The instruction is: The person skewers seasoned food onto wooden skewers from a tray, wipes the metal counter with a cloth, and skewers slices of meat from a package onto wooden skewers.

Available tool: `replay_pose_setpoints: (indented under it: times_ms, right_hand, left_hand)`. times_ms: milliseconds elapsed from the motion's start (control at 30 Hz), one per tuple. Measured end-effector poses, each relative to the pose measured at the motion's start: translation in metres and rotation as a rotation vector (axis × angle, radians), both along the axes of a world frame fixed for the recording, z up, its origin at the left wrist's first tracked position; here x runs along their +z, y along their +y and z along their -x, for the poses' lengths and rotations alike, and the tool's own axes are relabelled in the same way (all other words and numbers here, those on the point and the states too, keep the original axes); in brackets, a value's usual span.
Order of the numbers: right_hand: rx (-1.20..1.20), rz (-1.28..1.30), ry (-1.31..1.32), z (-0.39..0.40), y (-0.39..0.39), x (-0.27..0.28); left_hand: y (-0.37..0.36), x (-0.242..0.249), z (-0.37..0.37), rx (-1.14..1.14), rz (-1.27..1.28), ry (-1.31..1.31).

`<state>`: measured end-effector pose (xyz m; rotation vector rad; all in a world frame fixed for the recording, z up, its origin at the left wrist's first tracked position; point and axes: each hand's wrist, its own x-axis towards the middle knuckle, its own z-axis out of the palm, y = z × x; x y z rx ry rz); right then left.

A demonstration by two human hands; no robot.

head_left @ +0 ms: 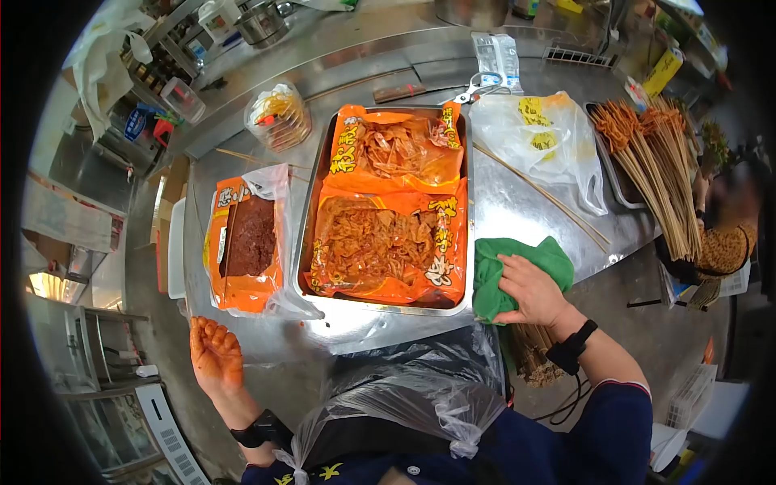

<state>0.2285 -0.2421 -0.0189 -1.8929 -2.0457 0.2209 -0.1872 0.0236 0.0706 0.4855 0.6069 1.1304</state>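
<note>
My right hand rests on a crumpled green cloth at the table's front edge, fingers spread over it. Off the table's front left, my left hand is held palm up, stained orange, its fingers curled in. Between them a metal tray holds two orange food packets: the upper packet with pale reddish strips, the lower packet with brownish-orange pieces. Left of the tray lies another orange packet with dark red contents.
Loaded skewers fill a tray at the right. A plastic bag, scissors and loose sticks lie behind and right of the tray. A plastic tub stands back left. Someone is partly visible at far right.
</note>
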Motion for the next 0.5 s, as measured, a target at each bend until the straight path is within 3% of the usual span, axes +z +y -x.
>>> replay_pose_setpoints:
  times_ms: [167, 267, 400, 500]
  right_hand:
    - [0.226, 0.094, -0.208, -0.005, -0.011, -0.004]
    - [0.204, -0.066, -0.316, -0.011, -0.034, -0.016]
    - [0.043, -0.098, -0.285, -0.026, -0.072, -0.026]
    - [-0.256, -0.061, -0.369, -0.039, -0.109, -0.024]
  left_hand:
    - [-0.008, -0.008, 0.01, 0.034, 0.016, 0.007]
    - [-0.011, -0.009, 0.012, 0.03, 0.002, 0.009]
    - [-0.011, -0.007, 0.014, 0.059, -0.013, 0.027]
    - [-0.012, -0.007, 0.017, -0.023, -0.059, -0.037]
